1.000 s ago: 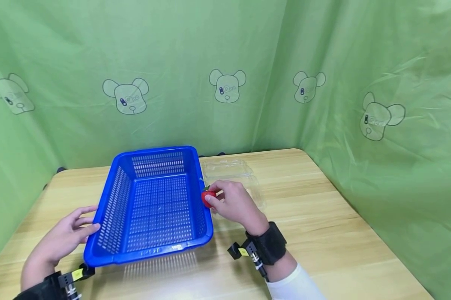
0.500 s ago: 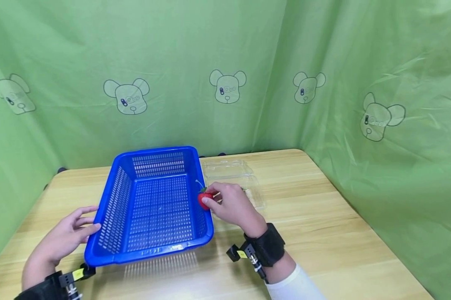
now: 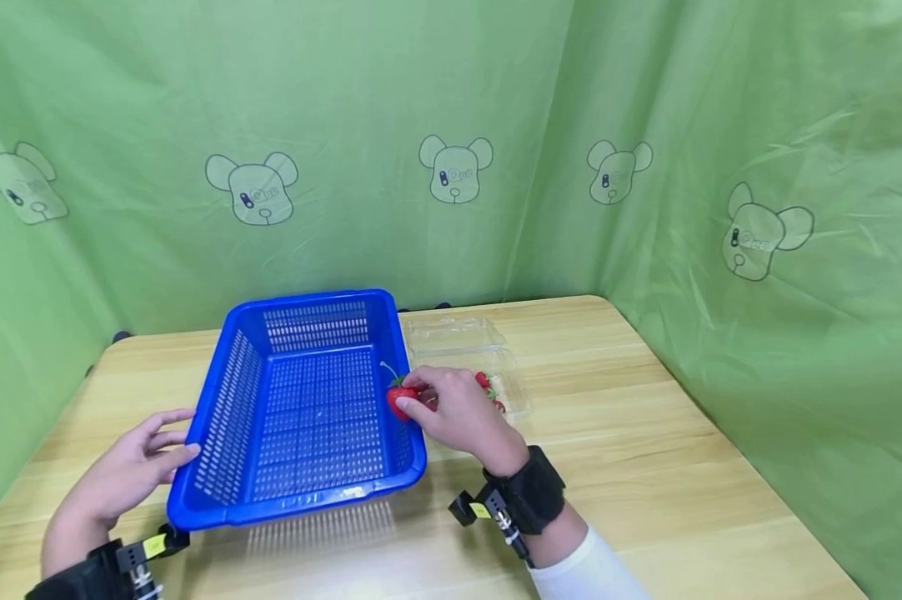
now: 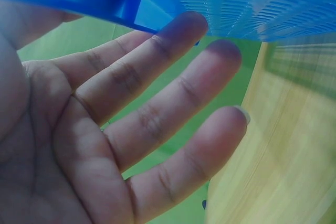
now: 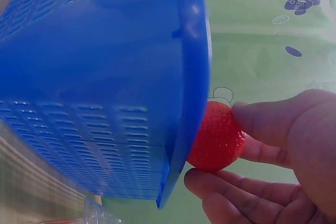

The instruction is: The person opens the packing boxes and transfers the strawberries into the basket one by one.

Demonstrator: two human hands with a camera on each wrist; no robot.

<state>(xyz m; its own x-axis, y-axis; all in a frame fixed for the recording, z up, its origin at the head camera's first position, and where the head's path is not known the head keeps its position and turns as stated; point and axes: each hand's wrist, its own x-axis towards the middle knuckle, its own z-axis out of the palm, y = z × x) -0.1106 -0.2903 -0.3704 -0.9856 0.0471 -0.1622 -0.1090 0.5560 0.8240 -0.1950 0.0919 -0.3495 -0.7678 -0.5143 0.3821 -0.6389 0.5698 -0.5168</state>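
A red strawberry (image 3: pixel 400 402) with green leaves and a thin stem is at the right rim of a blue plastic basket (image 3: pixel 293 507). My right hand (image 3: pixel 458 412) pinches it between thumb and fingers. In the right wrist view, the basket's rim partly hides the strawberry (image 5: pixel 218 140). At the basket's left side, my left hand (image 3: pixel 132 467) holds the rim, thumb over it. The other fingers lie fairly straight beside and under the wall, as the left wrist view shows. The basket's slotted floor has no fruit on it.
Behind my right hand lies a clear plastic clamshell box (image 3: pixel 458 335), lid folded back, with several small red fruits (image 3: pixel 488 385) partly hidden by the hand. A wooden table (image 3: pixel 646 467) bears everything. Green curtains (image 3: pixel 526 100) stand at the back and sides.
My right hand has moved slightly left, bringing the strawberry from outside the basket's right rim to over its inner edge. More red fruit shows in the clamshell. The left hand stays put.
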